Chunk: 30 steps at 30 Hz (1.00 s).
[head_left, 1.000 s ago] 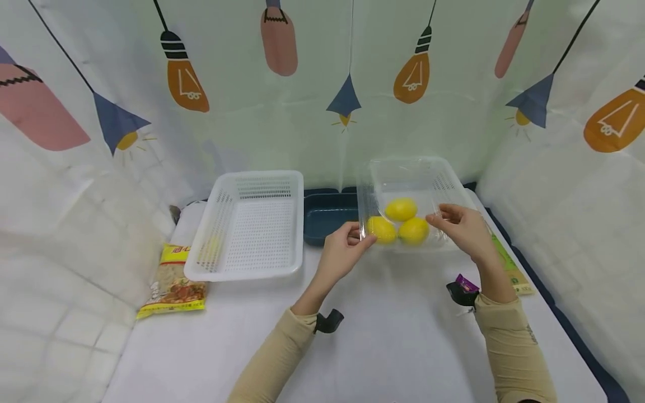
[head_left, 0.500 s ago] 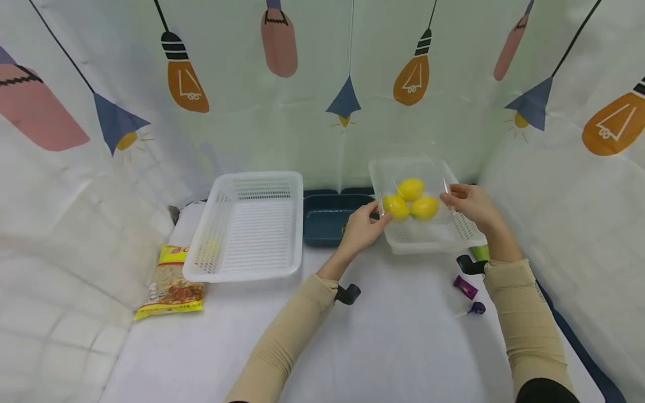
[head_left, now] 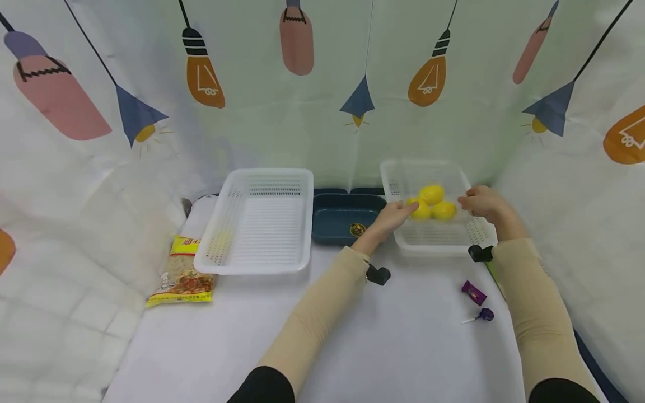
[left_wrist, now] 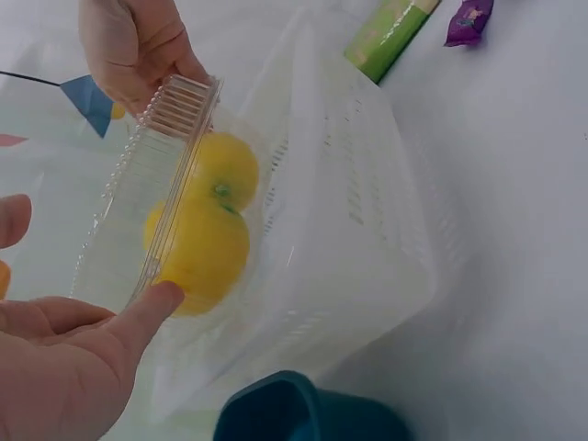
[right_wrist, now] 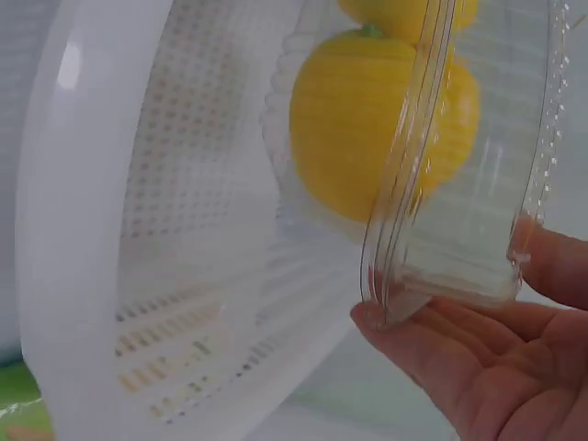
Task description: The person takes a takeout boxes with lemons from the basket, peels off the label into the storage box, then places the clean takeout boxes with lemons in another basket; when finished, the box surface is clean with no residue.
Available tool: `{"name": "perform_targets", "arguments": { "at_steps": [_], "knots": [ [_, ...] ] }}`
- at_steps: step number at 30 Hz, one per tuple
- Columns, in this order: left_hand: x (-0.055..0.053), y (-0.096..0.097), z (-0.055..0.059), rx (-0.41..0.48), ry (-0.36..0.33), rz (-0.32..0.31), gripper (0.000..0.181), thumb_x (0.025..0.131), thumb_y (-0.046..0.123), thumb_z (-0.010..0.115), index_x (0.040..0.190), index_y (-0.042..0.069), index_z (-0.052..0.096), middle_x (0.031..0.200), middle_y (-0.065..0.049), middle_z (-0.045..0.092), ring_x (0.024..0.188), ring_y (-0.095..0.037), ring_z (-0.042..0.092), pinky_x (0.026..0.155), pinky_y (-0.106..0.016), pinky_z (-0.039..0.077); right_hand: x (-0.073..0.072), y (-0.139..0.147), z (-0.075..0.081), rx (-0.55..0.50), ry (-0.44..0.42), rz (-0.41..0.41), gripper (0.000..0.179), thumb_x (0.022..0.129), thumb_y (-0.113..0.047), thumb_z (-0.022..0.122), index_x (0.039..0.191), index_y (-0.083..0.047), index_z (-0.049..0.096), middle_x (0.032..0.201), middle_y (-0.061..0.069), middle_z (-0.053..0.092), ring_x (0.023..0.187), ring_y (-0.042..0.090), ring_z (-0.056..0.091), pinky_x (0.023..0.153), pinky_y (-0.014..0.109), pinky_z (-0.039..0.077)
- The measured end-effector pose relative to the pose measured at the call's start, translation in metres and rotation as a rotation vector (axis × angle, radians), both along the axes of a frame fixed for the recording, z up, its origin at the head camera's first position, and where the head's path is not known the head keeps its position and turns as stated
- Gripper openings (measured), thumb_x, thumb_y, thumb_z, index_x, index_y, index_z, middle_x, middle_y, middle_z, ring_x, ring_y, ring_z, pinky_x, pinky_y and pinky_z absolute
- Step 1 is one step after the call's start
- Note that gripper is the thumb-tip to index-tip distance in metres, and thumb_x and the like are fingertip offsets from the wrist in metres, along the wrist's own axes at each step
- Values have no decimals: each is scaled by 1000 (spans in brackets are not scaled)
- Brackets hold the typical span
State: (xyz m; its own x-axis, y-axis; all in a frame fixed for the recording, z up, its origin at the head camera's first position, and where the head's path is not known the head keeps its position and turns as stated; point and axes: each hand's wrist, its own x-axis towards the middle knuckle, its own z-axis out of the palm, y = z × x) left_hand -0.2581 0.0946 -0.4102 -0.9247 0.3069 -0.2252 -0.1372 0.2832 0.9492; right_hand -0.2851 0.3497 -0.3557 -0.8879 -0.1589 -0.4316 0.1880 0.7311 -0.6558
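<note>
Both hands hold a clear plastic clamshell box (left_wrist: pixel 133 207) with three yellow lemons (head_left: pixel 431 195) in it. It hangs over the right white perforated basket (head_left: pixel 438 248), tilted in the wrist views. My left hand (head_left: pixel 392 219) grips one end of the box, thumb on its edge in the left wrist view. At the other end, my right hand (head_left: pixel 485 204) pinches the box between thumb and fingers. In the right wrist view a lemon (right_wrist: pixel 354 124) shows through the clear wall, beside the basket's holed side.
Left of the hands stand a dark blue dish (head_left: pixel 330 238) with a small patterned item in it, another white basket (head_left: pixel 252 268) and a yellow food bag (head_left: pixel 183 277). A purple wrapped candy (head_left: pixel 473 293) and a lollipop (head_left: pixel 485 314) lie at right, near a green packet (left_wrist: pixel 386 46).
Both hands have carried the clamshell box of lemons to the right, over the right basket. More of the basket, the blue dish, the candy and the lollipop now shows.
</note>
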Motion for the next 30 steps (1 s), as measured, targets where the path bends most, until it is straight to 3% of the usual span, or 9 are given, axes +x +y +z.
{"name": "perform_targets", "arguments": {
  "at_steps": [2,6,10,14,17,24,30],
  "knots": [
    [-1,4,-2,15,-46,15,71,97,53,55,149,7,43,159,-8,40,147,-27,40,120,-43,36,-6,3,-4,-14,-56,21,69,108,-18,35,147,22,-5,156,44,5,146,55,21,119,62,24],
    [-3,8,-5,73,-98,-18,72,99,48,54,151,2,37,157,-15,42,145,-31,42,120,-47,35,-17,7,-10,-18,-144,42,65,108,-13,33,147,23,-5,156,44,2,147,54,18,118,61,27],
    [-7,16,-6,171,-159,-64,72,100,44,54,152,-2,33,162,-18,32,151,-34,31,124,-50,28,-24,10,-12,20,-205,36,62,107,-9,32,147,23,-3,156,44,5,147,55,17,117,61,29],
    [-10,25,-7,194,-240,-74,72,99,42,55,153,0,32,164,-16,26,153,-35,25,125,-52,24,-30,12,-18,29,-281,33,62,106,-6,31,147,22,-6,157,42,0,148,54,14,118,61,27],
    [-11,29,-9,173,-276,-54,72,98,41,57,153,1,33,164,-15,27,152,-35,27,124,-53,25,-32,11,-24,31,-305,28,62,106,-5,30,147,22,-8,157,42,-2,147,54,14,118,60,26],
    [-13,40,-14,280,-381,-24,66,100,32,54,154,3,29,167,-13,16,155,-34,17,126,-56,16,-28,7,-31,28,-341,-30,62,100,1,27,150,18,-4,160,36,6,149,52,16,122,58,22],
    [-12,48,-20,263,-385,63,65,99,32,55,152,1,34,162,-16,27,152,-34,25,126,-55,18,-30,9,-41,65,-338,-79,60,101,-2,28,151,17,1,161,33,13,148,49,25,122,57,23]
  ]
}}
